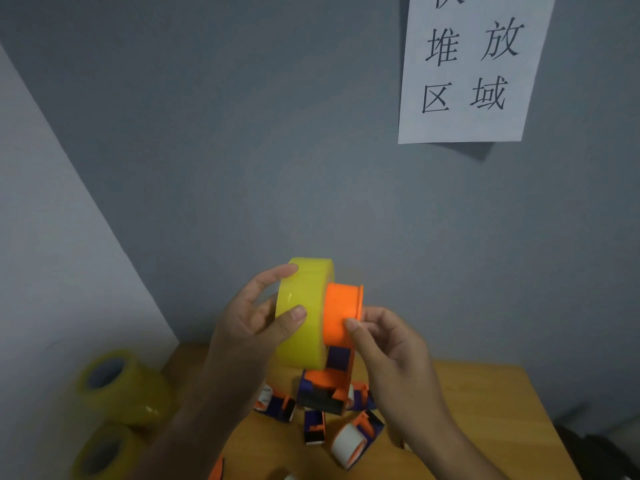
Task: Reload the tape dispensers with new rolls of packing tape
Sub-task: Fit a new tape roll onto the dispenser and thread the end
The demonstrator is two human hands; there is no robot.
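the left hand (256, 317) is curled round the yellow tape roll (304, 313), thumb on the front and fingers over the top, and it holds the roll up in the air in front of the wall (242, 150). the right hand (388, 344) pinches the orange drum (343, 315) of the dispenser (329, 386) with its thumb and fingers. the drum sits right beside the roll and looks partly inside its hole, so i think the hands are pushing the roll onto the drum, one hand on each part so they line up. the rest of the dispenser hangs down below, orange and dark blue. i cannot tell how far the roll is on, because the roll hides the join. under the hands is a wooden table (485, 410) with more dispensers (356, 441) lying in a heap, some with white rolls on them. they are blurry and the hands cover some, so i cannot count them well. two spare rolls (114, 386) sit at the left, near the table edge, very blurry, and the lower one is cut off by the frame. a paper sign (474, 67) hangs on the wall, and its top is cut off. something dark sits at the bottom right corner, and i cannot tell what it is.
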